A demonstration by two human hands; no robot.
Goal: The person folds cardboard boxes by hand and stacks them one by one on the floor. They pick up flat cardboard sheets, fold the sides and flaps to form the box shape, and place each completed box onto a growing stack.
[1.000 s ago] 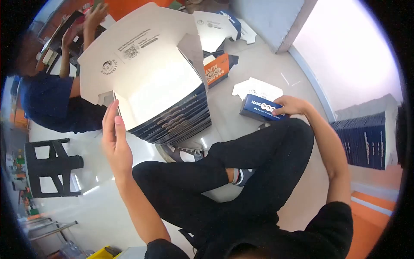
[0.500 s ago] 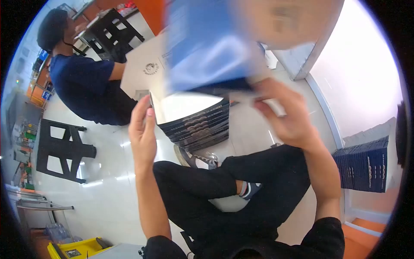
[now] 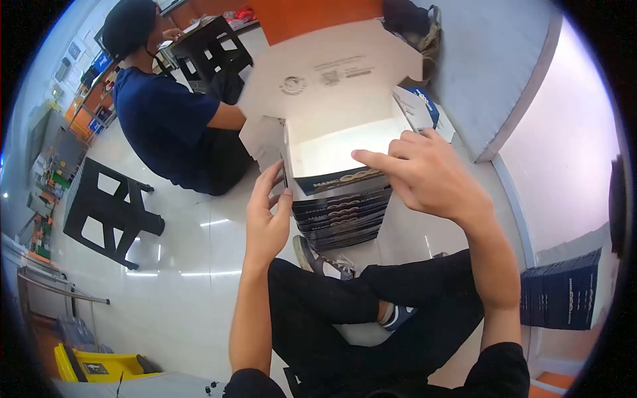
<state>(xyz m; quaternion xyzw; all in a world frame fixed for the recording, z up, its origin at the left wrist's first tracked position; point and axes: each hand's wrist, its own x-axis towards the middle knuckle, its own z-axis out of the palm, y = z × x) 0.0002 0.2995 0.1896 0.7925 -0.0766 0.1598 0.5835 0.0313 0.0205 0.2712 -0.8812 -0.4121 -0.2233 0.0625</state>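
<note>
An open cardboard box (image 3: 348, 178), dark blue outside and white inside, sits on a stack of nested blue boxes (image 3: 342, 219) in front of me. Its lid (image 3: 332, 56) is folded back, showing small printed marks. My left hand (image 3: 269, 215) has its thumb and fingers at the box's left front corner. My right hand (image 3: 434, 176) is at the right front corner, index finger reaching over the front wall and the other fingers bent by the right side. The right thumb is partly hidden.
Flat blue cartons (image 3: 557, 295) are stacked by the wall at right. A person (image 3: 169, 126) in dark clothing sits at left, near black stools (image 3: 113, 212). A bag (image 3: 415, 23) rests behind the box. My crossed legs (image 3: 371, 298) are just below the stack.
The blurred blue box raised by my right hand has come down onto the stack, open side up with its lid back. My right hand moved onto its front corner; the view has shifted.
</note>
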